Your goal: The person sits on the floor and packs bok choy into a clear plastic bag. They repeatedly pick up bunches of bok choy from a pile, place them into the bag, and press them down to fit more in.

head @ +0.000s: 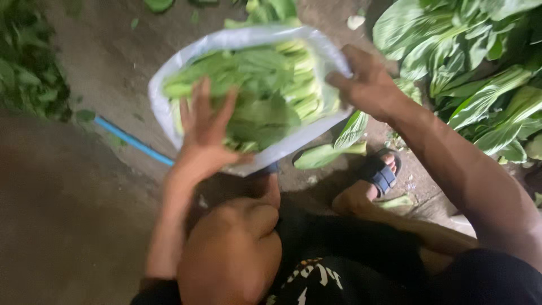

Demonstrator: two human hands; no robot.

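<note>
Both hands on bag (169, 85) of greens (254, 85)

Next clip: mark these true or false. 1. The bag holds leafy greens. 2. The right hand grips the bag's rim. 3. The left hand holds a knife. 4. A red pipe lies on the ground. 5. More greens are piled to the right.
1. True: the white plastic bag is full of leafy greens.
2. True: the right hand holds its rim.
3. False: the left hand is open and presses on the greens.
4. False: the pipe is blue.
5. True: a pile of greens lies there.
</note>
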